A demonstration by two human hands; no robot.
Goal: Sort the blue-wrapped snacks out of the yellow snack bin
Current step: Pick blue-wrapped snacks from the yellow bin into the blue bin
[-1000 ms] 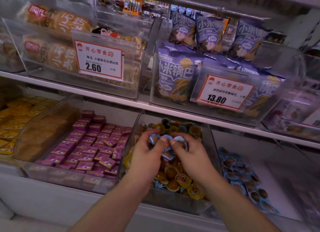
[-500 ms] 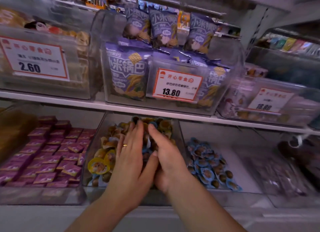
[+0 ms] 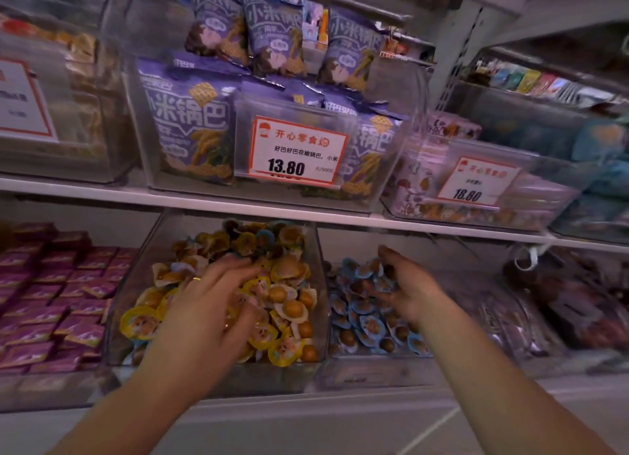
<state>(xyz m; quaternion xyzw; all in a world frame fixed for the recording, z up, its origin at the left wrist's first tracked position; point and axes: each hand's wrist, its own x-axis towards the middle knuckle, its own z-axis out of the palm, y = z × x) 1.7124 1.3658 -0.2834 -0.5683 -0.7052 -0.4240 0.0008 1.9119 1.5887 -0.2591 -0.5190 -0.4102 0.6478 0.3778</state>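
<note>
The right hand (image 3: 405, 284) curls its fingers round several blue-wrapped snacks (image 3: 381, 286) above the blue bin (image 3: 377, 356); the left hand (image 3: 207, 305), fingers spread, rests in the yellow snack bin (image 3: 218, 379). A loose handful could spill pieces back across the divider.

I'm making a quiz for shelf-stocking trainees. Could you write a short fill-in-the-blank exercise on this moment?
1. The left hand rests in the bin of ____-wrapped snacks.
2. The right hand hovers over the bin of ____-wrapped snacks.
3. The price tag above the yellow snack bin reads ____.
4. The ring is on the ____ hand.

Missing words: yellow; blue; 13.80; left
</note>
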